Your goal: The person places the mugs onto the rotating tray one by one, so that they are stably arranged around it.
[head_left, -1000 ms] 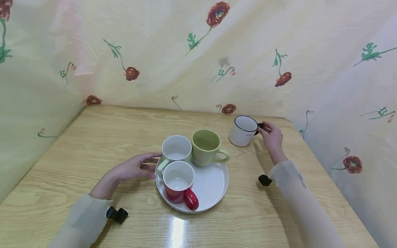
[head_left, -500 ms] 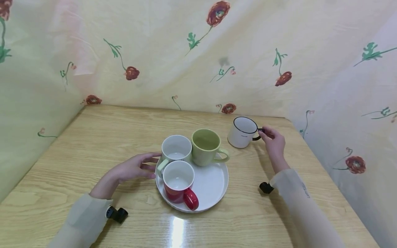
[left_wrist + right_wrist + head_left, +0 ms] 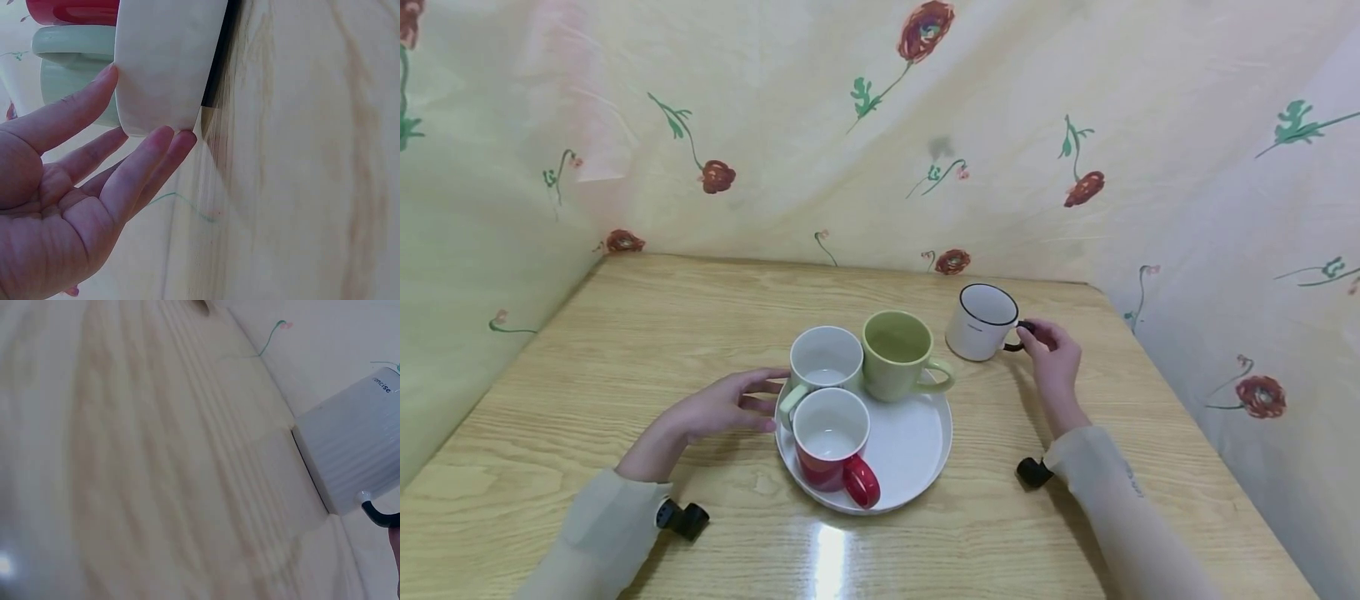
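With thumb and fingers, my right hand (image 3: 1055, 367) pinches the black handle of a white mug (image 3: 977, 332) with a black rim, right of the tray. In the right wrist view the mug (image 3: 353, 444) stands upright, its base at or very near the tabletop. My left hand (image 3: 722, 408) touches the side of a round white tray (image 3: 910, 467); in the left wrist view its fingers (image 3: 147, 165) are extended against the tray wall. On the tray are a red mug (image 3: 822, 473), a yellow-green mug (image 3: 891, 379) and a pale green mug (image 3: 827, 358) with a white inside.
The wooden table (image 3: 647, 325) runs back to a flower-patterned cloth (image 3: 805, 125), which also hangs at both sides. Black cameras are strapped at both wrists. The green mug's handle points toward the white mug.
My right hand has drawn the white mug slightly left and toward me, and its handle has turned more to the front. The left hand and tray have stayed put.
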Demonstrator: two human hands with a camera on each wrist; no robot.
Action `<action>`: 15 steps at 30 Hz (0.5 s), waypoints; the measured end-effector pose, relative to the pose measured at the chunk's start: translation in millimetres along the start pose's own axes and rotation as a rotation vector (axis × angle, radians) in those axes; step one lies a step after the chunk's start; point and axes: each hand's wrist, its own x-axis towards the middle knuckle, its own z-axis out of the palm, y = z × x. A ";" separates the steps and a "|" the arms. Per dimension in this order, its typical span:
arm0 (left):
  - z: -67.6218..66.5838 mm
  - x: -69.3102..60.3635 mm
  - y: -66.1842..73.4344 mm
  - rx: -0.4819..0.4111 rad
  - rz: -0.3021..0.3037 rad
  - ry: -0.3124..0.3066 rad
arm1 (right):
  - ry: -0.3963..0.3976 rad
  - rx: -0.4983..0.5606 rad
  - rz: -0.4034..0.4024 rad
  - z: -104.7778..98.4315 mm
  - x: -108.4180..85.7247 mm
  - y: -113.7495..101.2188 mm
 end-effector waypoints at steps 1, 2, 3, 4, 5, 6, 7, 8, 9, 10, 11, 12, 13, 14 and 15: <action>0.0 -0.1 0.2 0.002 -0.001 0.001 | 0.003 0.025 0.007 0.6 -2.1 -0.2; 0.1 -0.2 0.4 0.003 -0.001 0.002 | 0.008 0.051 0.016 1.2 -3.7 -0.2; 0.1 -0.2 0.5 0.005 -0.001 0.003 | 0.013 0.063 0.021 1.5 -5.5 -0.4; 0.2 -0.2 0.7 0.007 -0.001 0.004 | 0.016 0.084 0.027 1.9 -6.9 -0.4; 0.2 -0.2 0.8 0.008 -0.001 0.004 | 0.018 0.103 0.032 2.1 -8.2 -0.6; 0.3 -0.3 0.9 0.007 -0.001 0.005 | 0.020 0.124 0.039 2.5 -9.3 -1.1; 0.3 -0.4 0.9 0.006 -0.001 0.005 | 0.020 0.135 0.043 2.8 -10.2 -1.6; 0.3 -0.5 0.9 0.003 -0.001 0.004 | 0.020 0.153 0.052 3.1 -10.7 -2.2; 0.4 -0.6 0.9 0.002 -0.001 0.004 | 0.020 0.162 0.061 3.4 -11.2 -3.0; 0.4 -0.6 0.9 0.000 -0.001 0.002 | 0.017 0.177 0.080 3.5 -11.6 -4.1; 0.4 -0.7 1.0 -0.002 0.000 0.002 | 0.017 0.179 0.100 3.7 -12.1 -5.2; 0.4 -0.9 1.0 -0.003 0.000 0.001 | 0.017 0.192 0.127 4.0 -12.3 -6.5; 0.3 -1.0 1.1 -0.003 0.000 0.000 | 0.015 0.200 0.149 4.0 -12.8 -7.8; 0.3 -1.1 1.3 -0.003 0.000 0.000 | 0.015 0.213 0.174 4.3 -13.1 -8.9; 0.3 -1.2 1.4 -0.002 0.000 0.000 | 0.015 0.221 0.196 4.5 -13.7 -10.2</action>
